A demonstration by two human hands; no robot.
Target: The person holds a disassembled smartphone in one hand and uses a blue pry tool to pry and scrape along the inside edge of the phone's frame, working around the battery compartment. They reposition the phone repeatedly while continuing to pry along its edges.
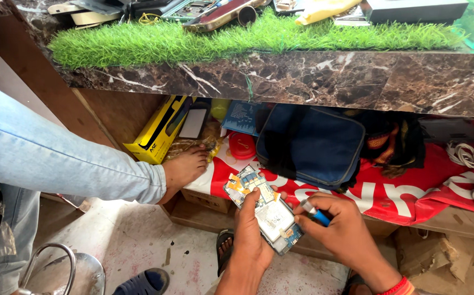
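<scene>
Head view: my left hand [253, 235] gripped opened phone [264, 210], fingers curled under, thumb pressed along its left edge. Right hand [338, 224] pinched blue-tipped tool [314, 212] between thumb and forefinger, tip touching phone's right edge. Phone sat tilted between both hands, circuit side up, before red cloth [411, 199] on shelf.

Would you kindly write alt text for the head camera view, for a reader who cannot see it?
A left hand holds an opened phone, its circuit board showing, while the right hand grips a blue-handled tool beside it. Behind them, a low shelf with a red cloth carries a dark blue bag and a yellow box; another person's bare foot rests at its edge.
</scene>
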